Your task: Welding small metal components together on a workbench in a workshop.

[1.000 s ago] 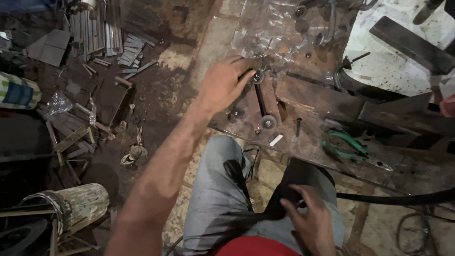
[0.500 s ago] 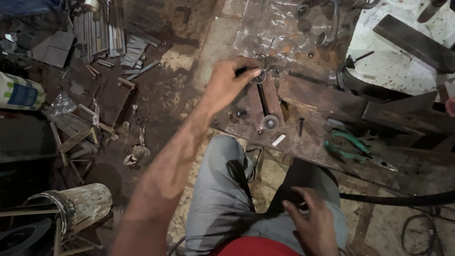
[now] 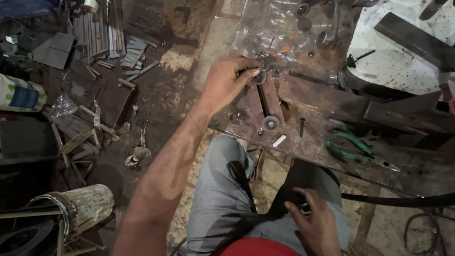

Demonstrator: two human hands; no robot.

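Round metal washer point(image 3: 259, 77) sits at far end of rusty flat bars point(image 3: 263, 103) on the workbench point(image 3: 303, 142), pinched by our left hand point(image 3: 226, 81) | right hand point(image 3: 316, 223) rests on a dark object at our lap, grip unclear | roller wheel point(image 3: 271, 123), bolt point(image 3: 301, 127), green pliers point(image 3: 353, 146) lie near, within reach.

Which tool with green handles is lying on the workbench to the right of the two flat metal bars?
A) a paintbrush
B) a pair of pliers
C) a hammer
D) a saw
B: the pair of pliers lies flat on the workbench, its two curved green handles spread and its metal nose pointing right, apart from the flat metal bars near the left hand.
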